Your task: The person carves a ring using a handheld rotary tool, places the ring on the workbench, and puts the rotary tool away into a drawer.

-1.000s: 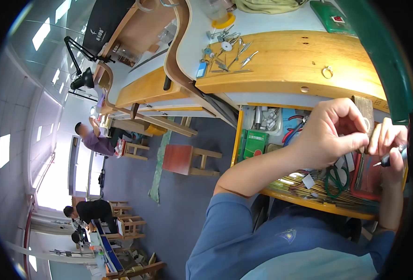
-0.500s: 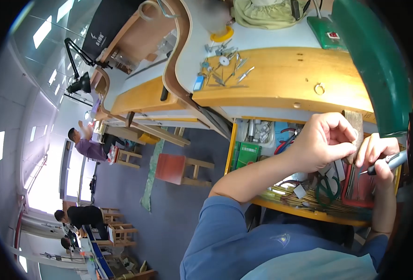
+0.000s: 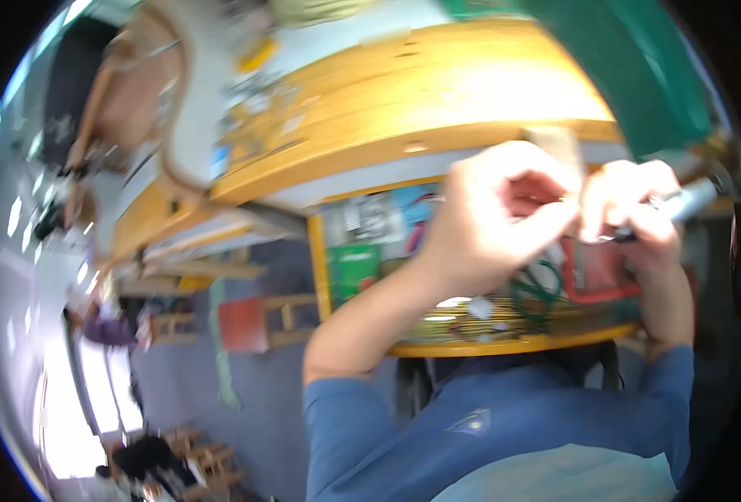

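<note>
My left hand [image 3: 492, 213] is closed in a pinch at the front of a wooden bench pin [image 3: 559, 152]. A tiny yellowish spot shows at its fingertips, too small and blurred to name. Close to those fingertips, my right hand [image 3: 634, 205] is wrapped round a grey rotary tool handpiece [image 3: 695, 199]. The dark nose of the tool points left, toward the left hand; its thin tip is smeared, and I cannot tell whether it touches anything. Under both hands lies an open drawer [image 3: 412, 350] with a red tray [image 3: 600, 294] and a green coil [image 3: 538, 289].
The wooden bench [image 3: 404, 79] runs across the top, with blurred small tools [image 3: 257, 105] at its left. A large green curved lamp [image 3: 621, 71] overhangs the right. A green box [image 3: 355, 269] sits in the drawer. A red-topped stool [image 3: 242, 325] and people stand leftward.
The whole view has swung, so bench, drawer and hands appear further left and higher, with blur. The right hand and handpiece have come up level with the left fingertips.
</note>
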Motion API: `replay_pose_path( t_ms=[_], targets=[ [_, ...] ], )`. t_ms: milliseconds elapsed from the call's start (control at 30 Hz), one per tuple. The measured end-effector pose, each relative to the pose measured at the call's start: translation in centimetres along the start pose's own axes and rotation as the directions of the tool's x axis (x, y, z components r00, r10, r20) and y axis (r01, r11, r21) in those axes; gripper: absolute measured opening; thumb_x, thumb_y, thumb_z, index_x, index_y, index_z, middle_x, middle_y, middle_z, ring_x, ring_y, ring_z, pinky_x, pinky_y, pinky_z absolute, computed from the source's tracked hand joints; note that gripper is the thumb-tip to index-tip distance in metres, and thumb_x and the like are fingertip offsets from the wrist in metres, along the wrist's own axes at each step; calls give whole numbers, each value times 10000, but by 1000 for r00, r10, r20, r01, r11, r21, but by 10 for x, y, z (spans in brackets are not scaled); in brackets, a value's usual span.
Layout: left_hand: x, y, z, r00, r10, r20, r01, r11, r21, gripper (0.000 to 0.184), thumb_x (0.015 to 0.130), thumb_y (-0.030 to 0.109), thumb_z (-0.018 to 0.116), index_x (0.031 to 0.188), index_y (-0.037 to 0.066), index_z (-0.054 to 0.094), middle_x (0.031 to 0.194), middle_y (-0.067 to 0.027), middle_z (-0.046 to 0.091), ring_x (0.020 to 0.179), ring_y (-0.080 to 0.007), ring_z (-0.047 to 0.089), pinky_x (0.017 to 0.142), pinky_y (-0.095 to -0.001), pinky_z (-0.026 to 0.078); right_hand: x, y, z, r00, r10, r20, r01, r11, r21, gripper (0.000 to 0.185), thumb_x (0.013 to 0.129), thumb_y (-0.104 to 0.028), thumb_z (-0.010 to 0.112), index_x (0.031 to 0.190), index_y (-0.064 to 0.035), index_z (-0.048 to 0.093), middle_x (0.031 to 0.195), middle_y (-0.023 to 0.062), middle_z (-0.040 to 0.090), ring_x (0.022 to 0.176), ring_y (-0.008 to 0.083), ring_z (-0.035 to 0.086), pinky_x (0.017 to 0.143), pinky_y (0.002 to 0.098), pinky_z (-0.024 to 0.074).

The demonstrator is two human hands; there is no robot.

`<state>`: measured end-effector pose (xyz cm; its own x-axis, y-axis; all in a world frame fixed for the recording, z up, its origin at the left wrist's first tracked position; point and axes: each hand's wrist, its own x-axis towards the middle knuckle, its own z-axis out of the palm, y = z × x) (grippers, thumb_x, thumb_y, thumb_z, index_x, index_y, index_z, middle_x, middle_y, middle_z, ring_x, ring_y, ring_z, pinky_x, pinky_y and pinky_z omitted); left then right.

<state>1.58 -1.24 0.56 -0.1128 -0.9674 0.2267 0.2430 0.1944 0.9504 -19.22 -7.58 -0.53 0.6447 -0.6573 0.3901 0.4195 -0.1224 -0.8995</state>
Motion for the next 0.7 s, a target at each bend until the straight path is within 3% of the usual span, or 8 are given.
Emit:
replay_pose_path(
  t_ms=[67,100,200,300,467,600,700],
  targets=[
    [-1,-1,2,997,-74,-17,74,997,11,172,839,-17,697,993,-23,622,901,-91,683,829,-139,673,771,-269,558,-4,-5,-3,990,142,-19,-142,990,-7,113,872,-105,661,830,1,665,902,156,675,796,219,663,698,333,519],
    [0,-2,6,998,-29,-47,32,998,61,218,810,-78,716,1000,-43,614,933,-140,688,817,-171,685,762,-290,576,-2,-2,-7,997,71,-6,-71,997,-17,84,836,-80,705,842,-1,676,893,151,685,792,209,667,707,329,525],
    [-3,-10,4,997,69,-27,-66,994,84,283,799,-139,685,1042,-43,578,956,-125,670,880,-163,672,813,-282,571,5,2,-10,986,-154,60,156,987,-30,168,737,-19,809,852,-2,688,828,117,695,758,179,675,684,302,533],
    [-3,-10,10,993,96,-73,-95,995,28,344,793,-166,666,1097,-48,558,960,-109,646,894,-166,667,837,-295,573,6,-1,-8,987,-161,4,161,980,-119,211,725,-63,839,816,-1,660,773,87,683,690,139,668,611,250,525],
    [-5,-10,9,994,107,-20,-103,987,126,416,794,-169,657,1173,-59,526,971,-111,635,903,-169,672,853,-290,573,4,-4,-10,994,-86,-73,73,984,-165,120,818,-47,730,821,10,624,763,82,682,680,113,660,602,243,531],
    [-7,-14,8,982,189,15,-189,972,142,380,813,-144,665,1166,-58,555,1020,-131,655,935,-175,683,839,-277,564,5,-3,-4,984,-93,-150,66,982,-177,97,853,-48,694,845,17,622,767,90,683,694,111,660,608,247,535],
    [-8,-13,12,980,200,-7,-193,957,218,412,787,-160,669,1163,-60,535,960,-131,662,891,-193,695,845,-293,577,4,-4,-2,979,-96,-181,61,980,-189,89,857,-47,691,853,12,626,769,87,683,701,113,660,619,252,535]
  ],
)
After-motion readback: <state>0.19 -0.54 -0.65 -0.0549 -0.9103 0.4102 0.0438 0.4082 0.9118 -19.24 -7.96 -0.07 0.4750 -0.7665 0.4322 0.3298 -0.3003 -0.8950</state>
